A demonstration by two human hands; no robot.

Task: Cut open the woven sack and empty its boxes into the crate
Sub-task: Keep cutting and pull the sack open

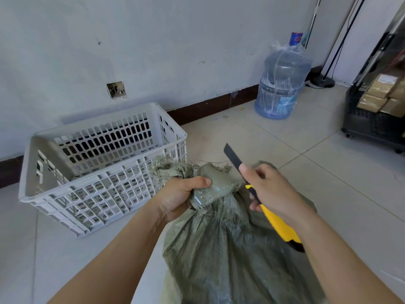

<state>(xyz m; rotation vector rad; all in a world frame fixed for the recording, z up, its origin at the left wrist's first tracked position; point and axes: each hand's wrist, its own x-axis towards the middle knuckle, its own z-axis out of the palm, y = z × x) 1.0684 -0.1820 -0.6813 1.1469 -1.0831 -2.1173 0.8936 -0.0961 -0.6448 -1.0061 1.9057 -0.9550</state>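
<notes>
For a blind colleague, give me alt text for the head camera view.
A person's left hand grips the bunched neck of a green woven sack on a tiled floor, while the right hand holds a yellow utility knife, blade extended, just above it. A white slatted crate stands left of the sack.

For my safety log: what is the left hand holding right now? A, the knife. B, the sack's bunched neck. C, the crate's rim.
B: the left hand grips the bunched neck of the sack; the right hand holds the knife.
</notes>
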